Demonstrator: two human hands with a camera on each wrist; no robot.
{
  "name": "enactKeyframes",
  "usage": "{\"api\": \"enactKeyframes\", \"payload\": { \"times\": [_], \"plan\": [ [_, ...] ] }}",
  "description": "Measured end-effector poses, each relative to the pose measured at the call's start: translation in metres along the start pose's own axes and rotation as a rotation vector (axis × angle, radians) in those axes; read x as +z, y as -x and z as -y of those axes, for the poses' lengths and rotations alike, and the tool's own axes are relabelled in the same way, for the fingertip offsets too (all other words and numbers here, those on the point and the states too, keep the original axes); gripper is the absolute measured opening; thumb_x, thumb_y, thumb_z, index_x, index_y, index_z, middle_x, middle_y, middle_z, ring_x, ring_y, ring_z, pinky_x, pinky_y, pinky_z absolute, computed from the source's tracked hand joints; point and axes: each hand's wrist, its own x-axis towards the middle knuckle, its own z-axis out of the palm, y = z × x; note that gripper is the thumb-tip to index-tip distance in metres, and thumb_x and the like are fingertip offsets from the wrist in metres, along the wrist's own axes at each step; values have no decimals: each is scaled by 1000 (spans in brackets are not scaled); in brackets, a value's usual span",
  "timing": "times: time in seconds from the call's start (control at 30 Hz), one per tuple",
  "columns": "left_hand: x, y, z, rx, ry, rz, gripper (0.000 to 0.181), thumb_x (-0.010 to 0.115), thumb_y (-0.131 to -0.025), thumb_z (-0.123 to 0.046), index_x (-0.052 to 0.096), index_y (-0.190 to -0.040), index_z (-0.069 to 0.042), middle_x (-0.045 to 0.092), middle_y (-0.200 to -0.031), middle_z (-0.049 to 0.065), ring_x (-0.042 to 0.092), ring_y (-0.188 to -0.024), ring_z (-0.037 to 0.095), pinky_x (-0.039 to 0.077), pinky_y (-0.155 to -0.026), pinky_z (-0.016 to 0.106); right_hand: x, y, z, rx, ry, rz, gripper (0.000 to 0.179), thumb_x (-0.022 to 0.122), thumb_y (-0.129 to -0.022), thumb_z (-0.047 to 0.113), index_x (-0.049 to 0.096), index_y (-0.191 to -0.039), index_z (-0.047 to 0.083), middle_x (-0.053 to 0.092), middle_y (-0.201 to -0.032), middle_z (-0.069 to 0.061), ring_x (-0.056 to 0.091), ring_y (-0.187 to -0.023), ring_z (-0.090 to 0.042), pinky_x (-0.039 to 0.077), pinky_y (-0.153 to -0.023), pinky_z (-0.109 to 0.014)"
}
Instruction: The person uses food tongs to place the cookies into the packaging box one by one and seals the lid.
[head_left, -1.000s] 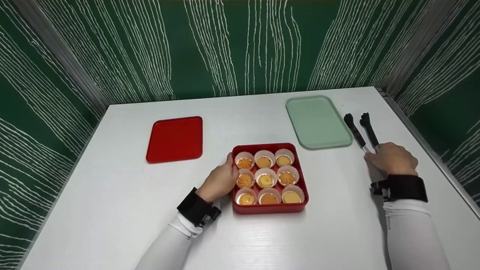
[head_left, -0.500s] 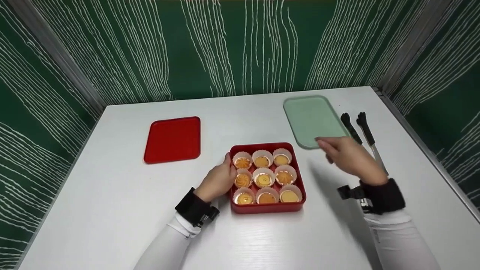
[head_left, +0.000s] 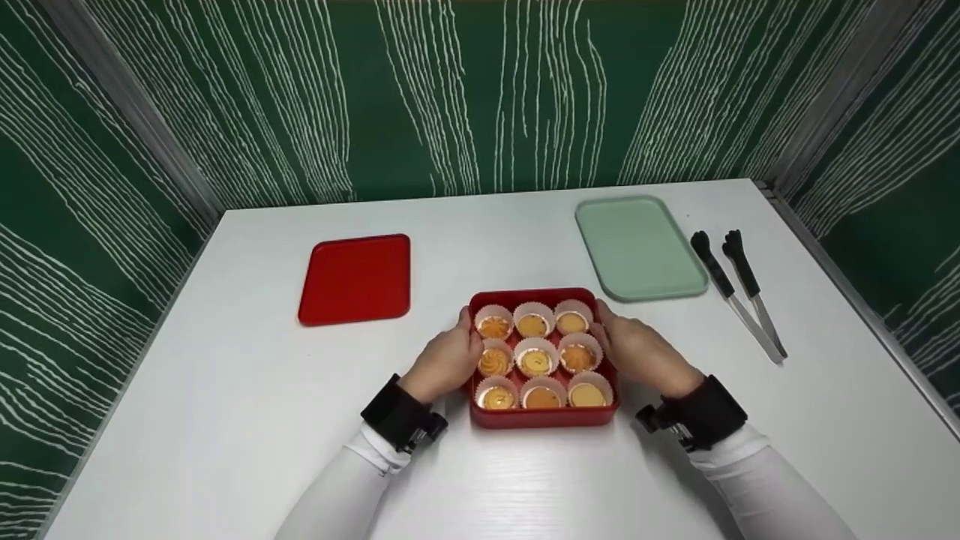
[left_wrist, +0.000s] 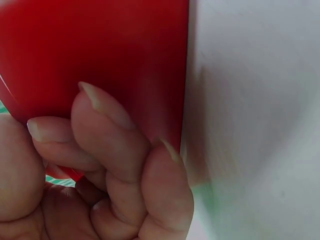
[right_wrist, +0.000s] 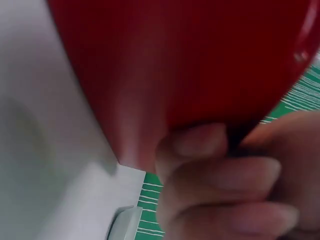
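A square red box point(head_left: 544, 418) sits on the white table, holding several small pastries point(head_left: 535, 362) in white paper cups, set in rows. My left hand point(head_left: 444, 360) grips its left side; in the left wrist view, curled fingers point(left_wrist: 120, 135) lie against the red outer wall. On the opposite side my right hand point(head_left: 643, 352) holds the box, its thumb at the rim. Curled fingers point(right_wrist: 220, 180) show close against the wall in the right wrist view.
Farther left lies a flat red tray point(head_left: 355, 279). A pale green tray point(head_left: 641, 247) is at the back right, with tongs point(head_left: 750, 311) with black ends beside it. Green walls with white streaks stand behind the table.
My right hand has left the tongs and swung left to the box, where it now grips the right side. The left hand has stayed on the box, which has barely shifted.
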Motion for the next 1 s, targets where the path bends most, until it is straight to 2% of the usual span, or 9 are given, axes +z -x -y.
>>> {"api": "enactKeyframes", "payload": {
  "times": [0.13,0.33,0.43,0.53,0.57,0.67,0.8,0.9,1.0],
  "plan": [
    [0,-2,-2,-6,10,5,61,39,-104,-22,21,-152,11,56,-128,34,64,-108,37,50,-93,45,3,3,-1,-38,46,-71,42,48,-98,-3,39,-133,-24,54,-63,-11,60,-58,-32,51,-51,-46],
    [-4,-4,-5,-7,19,36,62,40,-105,-26,20,-153,9,54,-133,32,65,-101,33,51,-90,42,4,3,-3,23,10,-75,43,46,-101,0,38,-136,-22,56,-65,-13,59,-58,-31,51,-53,-46],
    [-15,-6,0,-46,85,89,62,40,-106,-35,27,-154,1,67,-108,27,67,-77,28,54,-74,39,4,3,-4,25,3,-73,43,46,-101,1,37,-137,-22,57,-66,-14,60,-59,-30,52,-54,-46],
    [-40,-12,11,-112,136,98,63,41,-105,-46,35,-154,-7,65,-76,17,62,-55,23,52,-58,35,4,3,-4,19,-4,-75,44,46,-101,1,37,-137,-22,57,-66,-13,60,-59,-29,52,-54,-45],
    [-51,-15,17,-131,138,90,62,43,-104,-47,38,-152,-8,62,-71,15,61,-51,22,51,-56,34,4,3,-4,18,-4,-76,44,46,-101,1,37,-137,-22,57,-66,-12,59,-58,-29,52,-54,-45],
    [-91,-25,40,-189,97,26,59,46,-103,-45,45,-148,-7,61,-79,10,60,-53,20,52,-59,33,2,3,-5,22,-8,-78,43,46,-101,1,38,-137,-21,56,-66,-12,57,-57,-27,51,-54,-44],
    [-140,-38,79,-293,-26,-35,47,46,-104,-37,59,-130,0,62,-81,11,62,-62,23,52,-67,37,-1,3,-4,33,-2,-68,43,47,-101,2,38,-137,-21,58,-68,-13,57,-58,-25,50,-55,-43],
    [-163,-43,113,-377,-151,-32,43,43,-104,-31,63,-111,6,57,-75,13,59,-68,25,49,-69,37,-3,1,-3,56,-10,-29,45,45,-102,3,36,-138,-21,55,-66,-9,54,-56,-23,47,-52,-40],
    [-174,-42,143,-465,-200,-5,43,41,-103,-28,63,-103,10,55,-80,13,54,-74,26,45,-70,35,-2,0,0,90,-23,18,47,43,-103,6,32,-141,-21,51,-64,-6,50,-55,-21,44,-50,-38]
  ]
}}
